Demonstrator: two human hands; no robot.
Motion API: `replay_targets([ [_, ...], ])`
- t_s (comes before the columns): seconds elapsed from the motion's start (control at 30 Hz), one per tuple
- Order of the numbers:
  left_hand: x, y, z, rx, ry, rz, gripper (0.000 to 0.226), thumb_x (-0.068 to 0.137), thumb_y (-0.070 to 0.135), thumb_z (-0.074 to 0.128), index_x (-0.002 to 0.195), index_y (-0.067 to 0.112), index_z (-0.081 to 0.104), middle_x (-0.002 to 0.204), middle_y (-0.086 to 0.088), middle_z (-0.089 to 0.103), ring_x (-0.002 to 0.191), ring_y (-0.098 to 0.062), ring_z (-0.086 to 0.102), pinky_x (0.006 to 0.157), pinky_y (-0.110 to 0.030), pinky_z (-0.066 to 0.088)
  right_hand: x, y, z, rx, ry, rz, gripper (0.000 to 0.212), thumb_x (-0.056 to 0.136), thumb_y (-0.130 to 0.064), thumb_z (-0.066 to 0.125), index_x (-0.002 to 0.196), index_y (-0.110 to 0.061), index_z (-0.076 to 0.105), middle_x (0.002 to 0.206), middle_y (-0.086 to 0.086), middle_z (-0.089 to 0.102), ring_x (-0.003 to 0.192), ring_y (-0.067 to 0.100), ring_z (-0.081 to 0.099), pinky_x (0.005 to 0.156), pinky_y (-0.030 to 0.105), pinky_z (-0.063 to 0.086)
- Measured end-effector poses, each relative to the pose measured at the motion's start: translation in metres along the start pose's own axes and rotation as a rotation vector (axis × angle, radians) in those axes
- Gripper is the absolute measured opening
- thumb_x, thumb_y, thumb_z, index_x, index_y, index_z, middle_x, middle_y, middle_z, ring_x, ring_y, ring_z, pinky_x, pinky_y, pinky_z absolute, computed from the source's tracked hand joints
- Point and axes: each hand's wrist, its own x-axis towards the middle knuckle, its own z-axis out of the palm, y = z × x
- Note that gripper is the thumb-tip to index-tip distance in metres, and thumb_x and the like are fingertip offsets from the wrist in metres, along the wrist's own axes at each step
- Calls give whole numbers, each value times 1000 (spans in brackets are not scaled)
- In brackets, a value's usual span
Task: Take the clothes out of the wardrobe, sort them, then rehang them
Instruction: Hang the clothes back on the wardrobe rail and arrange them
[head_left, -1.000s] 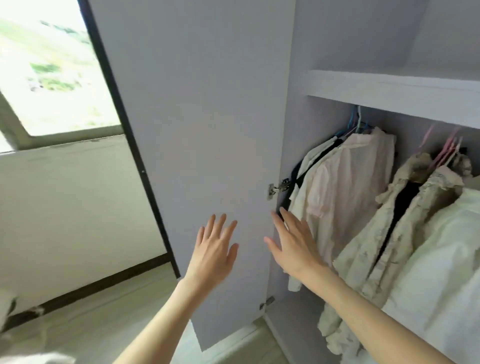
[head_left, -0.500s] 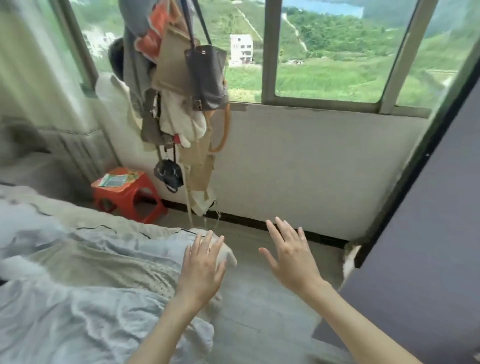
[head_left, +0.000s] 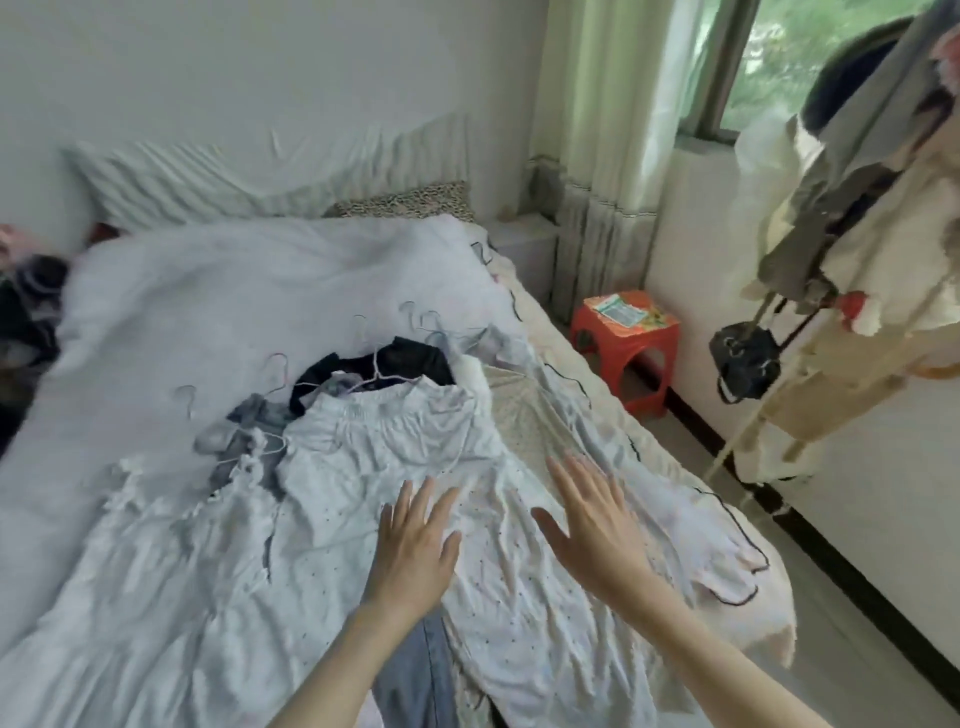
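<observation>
Left hand (head_left: 410, 551), right hand (head_left: 592, 535) (both flat), over clothes (head_left: 363, 457)

Pale dotted garment (head_left: 467, 519) spread flat atop heap; black top (head_left: 400, 366), grey pieces (head_left: 244, 431) on wire hangers (head_left: 278, 371) behind

Both hands out flat over clothes on bed.
Left hand (head_left: 413, 545) & right hand (head_left: 597, 525) spread, empty, above pale dotted garment (head_left: 363, 467); wire hangers (head_left: 280, 374) behind, red stool (head_left: 626, 343) beside bed (head_left: 156, 322).
</observation>
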Motion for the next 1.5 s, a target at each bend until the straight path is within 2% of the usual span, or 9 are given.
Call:
replay_targets([
  [0.13,5,-38,0,-56,52,-189,50,101,33,27,148,25,12,157,0,-4,144,-20,-9,115,-36,-2,56,-24,21,32,-92,-147,63,97,-52,28,149,-24,6,157,0,9,144,16,4,116,38,-4],
  [0.5,28,-121,21,-49,-63,-503,53,97,38,17,148,22,17,157,-3,4,144,-24,-3,117,-40,7,170,-63,94,57,-253,-334,62,96,-48,31,149,-21,12,154,2,20,143,17,15,116,38,3],
  [0.63,57,-169,33,-54,-148,-477,60,86,40,24,127,10,55,138,-18,46,127,-44,41,101,-56,35,214,-72,127,38,-302,-276,61,97,-46,32,149,-21,12,154,1,20,143,16,15,117,37,4],
  [0.67,67,-182,36,-52,-173,-473,58,87,39,24,128,10,54,140,-18,44,129,-44,38,102,-55,33,227,-73,136,31,-308,-255,60,97,-45,31,149,-20,12,154,1,20,142,16,16,117,37,4],
  [0.8,120,-239,51,-29,-257,-440,50,100,30,28,148,23,15,157,-4,-1,144,-26,-6,116,-41,3,283,-71,174,12,-319,-132,60,98,-44,32,148,-17,15,153,4,24,141,19,21,116,38,10],
  [1.2,300,-352,92,63,-214,-380,56,98,27,35,148,15,13,156,-12,6,143,-29,5,115,-43,14,440,-30,282,-67,-379,65,53,98,-33,37,144,-11,25,146,9,35,133,26,34,112,41,22],
  [1.27,322,-372,99,65,-147,-372,61,93,19,50,145,6,22,151,-21,21,138,-37,21,111,-49,23,461,-27,298,-74,-374,68,52,98,-32,37,144,-10,25,145,8,36,132,26,35,111,40,24],
  [1.37,349,-401,115,59,-27,-341,67,74,5,71,132,-4,38,126,-29,49,111,-43,51,91,-53,45,487,-24,321,-61,-368,88,52,97,-30,42,143,-10,27,142,10,40,128,28,39,107,39,29],
  [1.5,366,-409,121,50,7,-397,55,74,8,75,121,-5,51,94,-24,61,84,-41,58,73,-48,49,505,-23,347,-78,-380,127,36,96,-27,44,125,-6,44,121,14,51,112,31,48,94,38,36],
])
